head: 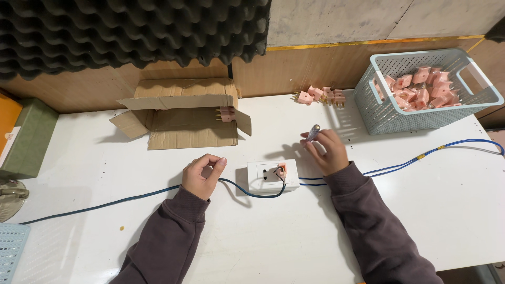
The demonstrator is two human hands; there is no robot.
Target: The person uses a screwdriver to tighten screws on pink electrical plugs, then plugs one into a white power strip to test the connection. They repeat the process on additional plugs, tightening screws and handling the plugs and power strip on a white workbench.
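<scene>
Testing underway: left hand [202,175] pinches the blue cable [105,204], right hand [327,151] grips a tester pen [313,132] above the white socket box [272,176] with its pink plug [282,169]; next, tip must meet contact squarely.

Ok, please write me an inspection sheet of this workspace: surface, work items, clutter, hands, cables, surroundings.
Surface: white table, one small brown spot near the left arm.
Work items: white socket box carrying a pink plug; small clear-tipped tester tool.
Clutter: open cardboard box with one pink plug on its flap; loose pink plugs at the wall.
Hands: left hand pinches the blue cable; right hand holds the tester tool.
Cables: blue cable crosses the table through the socket box.
Surroundings: blue plastic basket of pink plugs; dark foam panel; wooden wall.
</scene>
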